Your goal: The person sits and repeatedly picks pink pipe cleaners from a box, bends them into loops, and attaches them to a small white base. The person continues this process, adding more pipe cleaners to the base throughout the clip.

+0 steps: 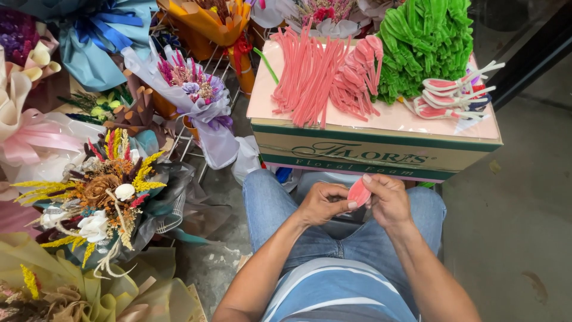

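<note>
My left hand (322,203) and my right hand (388,200) meet above my lap, both pinching a small pink pipe-cleaner loop (358,193) shaped like a petal. In front of my knees stands a cardboard box (357,154) with a pale pink top. On it lie a heap of straight pink pipe cleaners (310,74), a bunch of finished pink loops (360,77), a large pile of green pipe cleaners (424,42), and pink-and-white loops (453,95) at the right.
Wrapped flower bouquets crowd the left: a dried yellow and brown one (104,191), a lilac-wrapped one (196,95), a blue-wrapped one (95,36), an orange-wrapped one (214,18). Grey concrete floor (512,226) lies to the right.
</note>
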